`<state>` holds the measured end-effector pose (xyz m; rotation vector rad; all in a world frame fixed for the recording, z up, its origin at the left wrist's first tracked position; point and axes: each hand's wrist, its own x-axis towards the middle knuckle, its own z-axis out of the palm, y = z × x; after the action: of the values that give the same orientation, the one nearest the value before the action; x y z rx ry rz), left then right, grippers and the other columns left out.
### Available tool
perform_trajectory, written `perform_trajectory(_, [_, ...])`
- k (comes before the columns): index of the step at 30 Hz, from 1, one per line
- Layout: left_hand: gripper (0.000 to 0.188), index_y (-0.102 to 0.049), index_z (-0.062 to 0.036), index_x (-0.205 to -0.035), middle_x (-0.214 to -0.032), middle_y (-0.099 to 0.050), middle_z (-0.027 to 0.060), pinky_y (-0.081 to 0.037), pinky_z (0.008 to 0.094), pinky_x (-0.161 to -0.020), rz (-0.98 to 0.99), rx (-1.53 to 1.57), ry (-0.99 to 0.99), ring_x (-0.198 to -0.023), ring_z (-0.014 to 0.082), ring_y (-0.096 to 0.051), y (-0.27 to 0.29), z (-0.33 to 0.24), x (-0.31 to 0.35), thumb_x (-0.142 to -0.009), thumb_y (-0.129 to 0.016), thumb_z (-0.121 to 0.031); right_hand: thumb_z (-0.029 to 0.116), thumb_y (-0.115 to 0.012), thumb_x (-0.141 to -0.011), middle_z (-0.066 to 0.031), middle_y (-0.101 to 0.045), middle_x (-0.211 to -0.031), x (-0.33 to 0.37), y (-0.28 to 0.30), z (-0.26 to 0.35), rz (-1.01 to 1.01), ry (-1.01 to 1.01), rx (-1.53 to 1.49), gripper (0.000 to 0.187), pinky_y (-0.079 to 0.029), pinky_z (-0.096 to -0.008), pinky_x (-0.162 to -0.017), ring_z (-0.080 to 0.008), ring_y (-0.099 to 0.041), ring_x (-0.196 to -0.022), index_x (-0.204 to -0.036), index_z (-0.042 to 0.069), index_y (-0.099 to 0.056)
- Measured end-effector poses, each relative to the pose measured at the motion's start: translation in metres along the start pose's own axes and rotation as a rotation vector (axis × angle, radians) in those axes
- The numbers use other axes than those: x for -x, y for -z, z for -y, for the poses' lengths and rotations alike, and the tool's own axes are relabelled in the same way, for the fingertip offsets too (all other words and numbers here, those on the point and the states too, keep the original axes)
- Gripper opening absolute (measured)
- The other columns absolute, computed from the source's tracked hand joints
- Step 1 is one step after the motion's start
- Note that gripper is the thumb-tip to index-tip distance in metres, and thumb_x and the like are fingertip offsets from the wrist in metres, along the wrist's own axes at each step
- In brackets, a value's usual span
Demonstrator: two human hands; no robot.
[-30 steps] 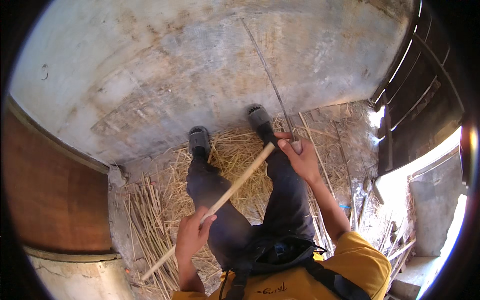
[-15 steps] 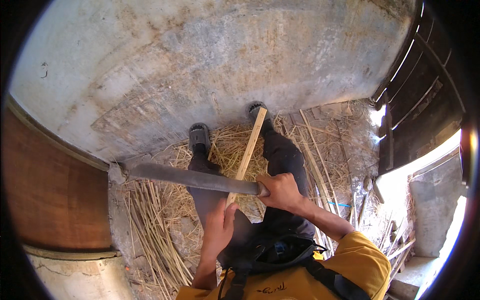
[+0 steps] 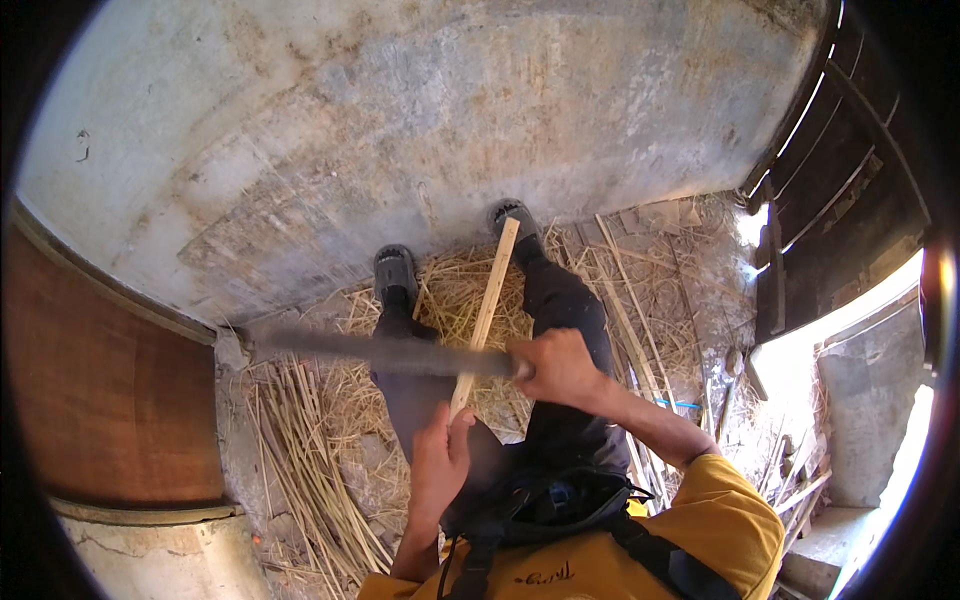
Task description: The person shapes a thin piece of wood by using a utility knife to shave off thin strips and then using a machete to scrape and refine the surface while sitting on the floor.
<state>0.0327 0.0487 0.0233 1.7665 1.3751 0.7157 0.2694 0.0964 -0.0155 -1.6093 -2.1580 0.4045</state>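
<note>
My right hand (image 3: 562, 370) is closed round the handle of a long machete (image 3: 400, 352), whose blade points left and is smeared by motion. Its blade lies across a pale bamboo strip (image 3: 488, 300), near the strip's lower end. My left hand (image 3: 440, 452) grips that lower end, below the blade. From there the strip slants up and away between my legs toward my right shoe. Whether the edge bites into the strip I cannot tell.
A stained concrete wall (image 3: 450, 120) rises just beyond my shoes. Shavings (image 3: 455, 275) litter the floor between my feet. Long split strips (image 3: 310, 460) lie in a pile at left, with more strips (image 3: 625, 300) at right. A brown wooden panel (image 3: 110, 380) stands far left.
The machete has moved slightly toward me along the strip and is now blurred. The strip's far end has shifted a little to the left. Both hands keep their grip.
</note>
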Motion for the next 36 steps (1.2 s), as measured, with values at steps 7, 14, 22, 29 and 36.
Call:
perform_trajectory(7, [0.024,-0.060,0.0032,-0.102,-0.086,-0.071,0.0238,-0.052,0.0473,-0.067,-0.017,-0.006,-0.016,-0.083,0.0478,-0.069,0.000,0.008,0.003,-0.109,-0.056,-0.020,0.023,-0.078,-0.069,-0.0143,-0.070,-0.073,-0.003,-0.009,0.000,-0.133,-0.033,-0.100,0.034,-0.057,-0.0505,-0.068,-0.0374,-0.072,-0.074,-0.100,0.013,-0.073])
perform_trajectory(14, [0.025,-0.059,0.0033,-0.104,-0.087,-0.071,0.0233,-0.051,0.0481,-0.068,0.006,0.022,-0.002,-0.083,0.0474,-0.069,0.002,0.004,-0.003,-0.109,-0.055,-0.021,0.022,-0.077,-0.066,-0.0131,-0.069,-0.070,-0.005,-0.002,0.011,-0.081,0.035,-0.074,0.036,-0.056,-0.0495,-0.068,-0.0368,-0.071,-0.072,-0.100,0.013,-0.073])
perform_trajectory(22, [0.028,-0.062,-0.0010,-0.104,-0.072,-0.050,0.0023,-0.039,0.0292,-0.059,-0.048,0.137,-0.060,-0.064,0.0091,-0.046,-0.006,0.008,-0.002,-0.113,-0.050,-0.025,0.021,-0.075,-0.068,-0.0120,-0.065,-0.065,0.012,-0.014,0.032,-0.118,0.056,-0.122,0.024,-0.054,-0.0479,-0.061,-0.0357,-0.070,-0.067,-0.090,0.013,-0.067])
perform_trajectory(29, [0.025,-0.062,0.0010,-0.108,-0.075,-0.051,0.0009,-0.039,0.0283,-0.060,-0.010,0.118,-0.064,-0.065,0.0092,-0.045,0.001,0.008,-0.001,-0.113,-0.049,-0.020,0.027,-0.075,-0.074,-0.0097,-0.069,-0.068,0.003,-0.005,0.028,-0.055,0.076,-0.022,0.031,-0.056,-0.0475,-0.059,-0.0321,-0.072,-0.064,-0.103,0.016,-0.074])
perform_trajectory(36, [0.024,-0.063,-0.0017,-0.115,-0.069,-0.048,-0.0013,-0.036,0.0245,-0.052,0.192,0.439,0.123,-0.058,0.0060,-0.043,0.017,-0.001,0.005,-0.113,-0.049,-0.020,0.023,-0.076,-0.067,-0.0127,-0.067,-0.068,0.003,-0.004,0.017,-0.111,0.015,-0.046,0.038,-0.055,-0.0486,-0.063,-0.0350,-0.070,-0.068,-0.105,0.014,-0.073])
